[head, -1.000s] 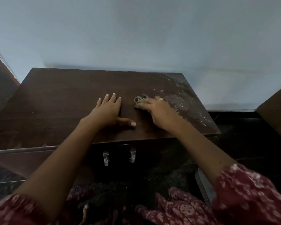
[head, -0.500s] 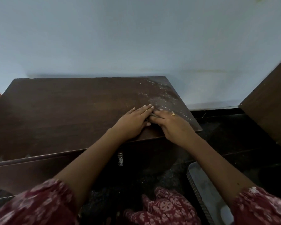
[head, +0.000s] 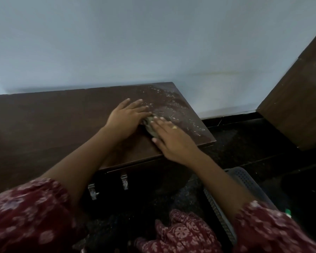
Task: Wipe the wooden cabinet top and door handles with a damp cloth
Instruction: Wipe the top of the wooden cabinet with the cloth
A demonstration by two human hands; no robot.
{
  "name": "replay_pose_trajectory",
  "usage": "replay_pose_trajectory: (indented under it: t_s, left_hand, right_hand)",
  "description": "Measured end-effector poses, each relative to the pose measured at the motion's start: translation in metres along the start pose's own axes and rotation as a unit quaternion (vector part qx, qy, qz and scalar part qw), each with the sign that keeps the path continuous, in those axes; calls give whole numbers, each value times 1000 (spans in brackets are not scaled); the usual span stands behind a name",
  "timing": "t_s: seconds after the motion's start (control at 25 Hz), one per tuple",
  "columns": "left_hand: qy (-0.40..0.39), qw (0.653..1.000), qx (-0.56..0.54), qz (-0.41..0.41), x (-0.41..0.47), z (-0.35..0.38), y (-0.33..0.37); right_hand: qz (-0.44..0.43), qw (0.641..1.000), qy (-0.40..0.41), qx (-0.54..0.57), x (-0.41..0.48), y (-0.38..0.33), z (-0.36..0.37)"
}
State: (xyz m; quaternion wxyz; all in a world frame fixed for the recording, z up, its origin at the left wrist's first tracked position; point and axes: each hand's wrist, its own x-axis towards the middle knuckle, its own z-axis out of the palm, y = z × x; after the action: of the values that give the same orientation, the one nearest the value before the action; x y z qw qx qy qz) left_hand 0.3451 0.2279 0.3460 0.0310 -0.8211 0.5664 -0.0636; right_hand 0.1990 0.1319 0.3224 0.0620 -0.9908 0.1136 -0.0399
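A dark wooden cabinet top runs from the left edge to the middle, its right end speckled with pale dusty spots. My right hand, wearing a ring, lies flat with fingers pressing a small grey-green cloth onto the top. Only a strip of the cloth shows between the two hands. My left hand rests flat beside it, fingers spread, its thumb side touching the cloth. Two metal door handles hang on the shadowed front below the top.
A pale wall rises behind the cabinet. A dark wooden panel stands at the right. A grey perforated plastic basket sits on the dark floor at my right. Red patterned clothing fills the bottom of the view.
My view has swung left and closer. Both hands moved along the top to its dusty right end, and the cloth shows again under my right fingers after being hidden.
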Motion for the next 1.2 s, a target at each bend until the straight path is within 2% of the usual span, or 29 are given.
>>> replay_pose_trajectory:
  t_s: [0.12,0.28,0.48,0.64,1.0,1.2]
  left_hand:
    - [-51,997,49,-11,-15,-2,-17]
    - [-77,992,-85,54,-18,0,9]
    - [-89,986,-122,75,31,-3,72]
    - [-115,979,-138,99,74,-9,105]
    - [-112,985,-123,45,109,1,58]
    - [-109,988,-108,-20,90,8,4]
  right_hand:
    - [-20,1000,16,-15,18,-12,2]
    - [-9,998,55,3,3,0,2]
    - [85,994,66,-34,-25,52,-2]
    - [151,985,85,-3,-29,85,-1]
    - [153,986,56,40,41,89,-3]
    - [119,990,46,62,84,45,4]
